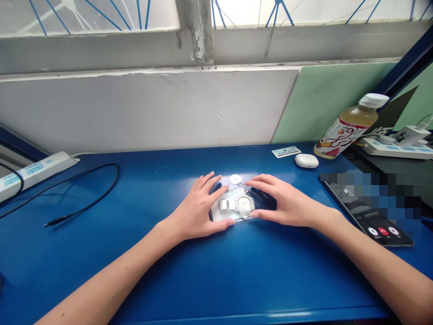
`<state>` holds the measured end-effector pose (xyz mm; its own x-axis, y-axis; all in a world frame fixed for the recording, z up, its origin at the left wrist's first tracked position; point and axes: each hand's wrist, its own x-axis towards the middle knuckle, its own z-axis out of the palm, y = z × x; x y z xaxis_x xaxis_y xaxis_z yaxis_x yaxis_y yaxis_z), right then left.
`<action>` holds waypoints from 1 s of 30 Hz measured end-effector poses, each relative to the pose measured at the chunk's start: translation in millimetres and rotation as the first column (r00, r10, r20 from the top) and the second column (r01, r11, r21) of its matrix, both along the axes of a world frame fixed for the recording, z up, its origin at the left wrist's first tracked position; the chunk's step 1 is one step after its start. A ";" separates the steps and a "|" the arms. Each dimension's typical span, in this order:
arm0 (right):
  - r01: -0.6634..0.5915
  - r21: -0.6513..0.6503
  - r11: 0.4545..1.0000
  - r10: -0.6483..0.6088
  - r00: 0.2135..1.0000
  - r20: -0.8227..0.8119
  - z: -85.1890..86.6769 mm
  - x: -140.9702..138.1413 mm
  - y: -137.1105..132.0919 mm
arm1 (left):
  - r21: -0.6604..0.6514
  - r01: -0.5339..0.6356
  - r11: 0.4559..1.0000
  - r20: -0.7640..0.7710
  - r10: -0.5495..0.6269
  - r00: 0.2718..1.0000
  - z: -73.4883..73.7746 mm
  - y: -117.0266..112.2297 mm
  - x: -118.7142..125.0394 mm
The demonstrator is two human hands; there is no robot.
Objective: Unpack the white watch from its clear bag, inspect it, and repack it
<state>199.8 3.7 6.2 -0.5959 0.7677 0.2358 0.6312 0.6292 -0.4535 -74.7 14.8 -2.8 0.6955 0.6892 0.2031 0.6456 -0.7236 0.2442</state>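
A silver wristwatch [244,203] with a pale dial lies in a clear plastic wrapper [233,195] on the blue tabletop [237,280]. At the top of the wrapper is a round white tag [236,179] on a dark string. My left hand [199,207] is open at the left end of the wrapper, fingers spread along its upper side and thumb by its lower edge. On the right, my right hand [284,198] is open too, fingertips near the tag string and thumb by the lower right corner. The wrapper's ends are partly hidden by my hands.
At the right are a phone [368,216], a white earbud case [306,160], a card [286,152], a drink bottle [348,128] and a power strip [399,148]. Another power strip [37,174] and a black cable [89,205] lie at the left. A wall [152,108] stands behind.
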 end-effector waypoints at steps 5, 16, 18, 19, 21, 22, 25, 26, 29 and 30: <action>0.016 0.007 1.000 -0.017 0.998 0.058 0.1 3.1 1.8 | -0.008 -0.038 0.999 -0.002 0.038 0.999 2.2 2.7 -3.1; 0.005 0.033 0.999 -0.008 0.996 0.083 1.6 10.4 3.9 | -0.099 -0.026 0.995 -0.063 0.020 0.998 5.1 5.8 -6.6; -0.008 0.020 1.000 0.006 0.996 0.088 1.6 10.8 4.0 | -0.107 -0.028 0.994 -0.066 0.021 0.998 4.4 6.1 -6.6; -0.005 0.013 1.000 0.004 0.996 0.092 1.9 11.2 4.1 | -0.105 -0.028 0.994 -0.067 0.021 0.998 4.5 6.3 -6.6; 0.004 0.002 1.000 -0.004 0.995 0.097 2.7 12.0 4.4 | -0.097 -0.029 0.995 -0.059 0.024 0.998 5.2 6.4 -6.6; 0.007 -0.004 1.000 -0.007 0.995 0.097 3.2 12.5 4.6 | -0.095 -0.030 0.995 -0.052 0.025 0.998 5.7 6.4 -6.6; 0.008 -0.019 1.000 -0.006 0.995 0.101 4.5 14.1 4.5 | -0.098 -0.019 0.995 -0.044 0.015 0.999 6.0 6.3 -7.1; 0.004 -0.021 1.000 -0.002 0.994 0.108 4.7 14.6 4.3 | -0.098 -0.015 0.995 -0.046 0.010 0.999 5.7 6.2 -7.3; 0.008 -0.020 1.000 -0.005 0.990 0.141 4.4 16.2 3.5 | -0.087 -0.017 0.996 -0.057 0.012 0.998 4.0 6.0 -7.8; 0.017 -0.018 1.000 -0.014 0.988 0.152 4.2 16.5 3.2 | -0.086 -0.023 0.996 -0.065 0.017 0.998 3.5 6.0 -8.0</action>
<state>216.3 6.9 10.5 -0.6116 0.7806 0.1288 0.7033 0.6110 -0.3633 -82.6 20.7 0.7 0.6911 0.7162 0.0969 0.6762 -0.6881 0.2631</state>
